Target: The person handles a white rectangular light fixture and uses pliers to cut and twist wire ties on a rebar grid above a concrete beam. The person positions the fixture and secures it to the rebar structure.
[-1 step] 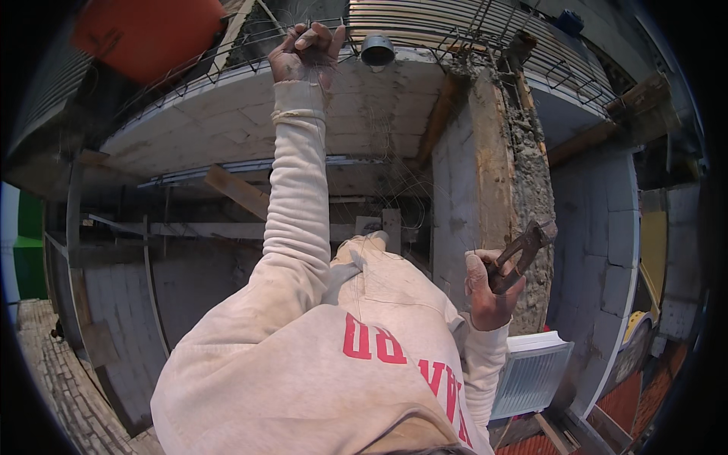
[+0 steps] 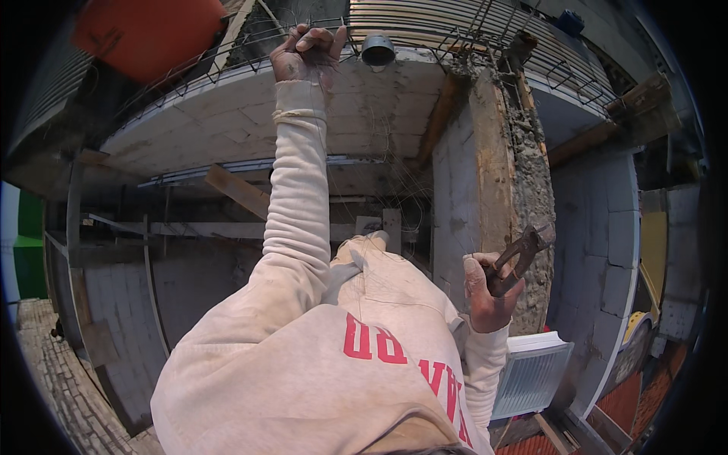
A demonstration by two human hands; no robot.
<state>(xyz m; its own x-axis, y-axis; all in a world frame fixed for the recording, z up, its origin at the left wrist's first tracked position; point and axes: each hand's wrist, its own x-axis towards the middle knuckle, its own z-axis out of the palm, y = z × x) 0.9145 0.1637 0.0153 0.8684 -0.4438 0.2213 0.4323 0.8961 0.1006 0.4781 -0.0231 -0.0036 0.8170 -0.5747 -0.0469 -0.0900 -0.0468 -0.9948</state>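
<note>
My left hand (image 2: 307, 57) is stretched far forward at the top of the view, beside the steel rebar (image 2: 246, 47) along the wall top. Its fingers are curled, and loose strands of thin wire (image 2: 408, 193) trail from about it down over the middle; just how the fingers grip the wire is hard to see. At the right, my right hand (image 2: 491, 299) is closed round the handles of rusty pincers (image 2: 525, 249), whose jaws point up and away over the rough concrete column (image 2: 529, 182). The pincers touch no wire that I can make out.
A grey pipe end (image 2: 378, 50) sticks up by the rebar. An orange-red tub (image 2: 148, 38) stands at the far left. Below run a slanted board (image 2: 236, 191) and pale block walls (image 2: 595, 273). A white ribbed panel (image 2: 531, 375) lies at the lower right.
The pincers have tilted a little in my right hand, and their handles look slightly farther apart. My left hand stays almost where it was; the loose wire strands have shifted.
</note>
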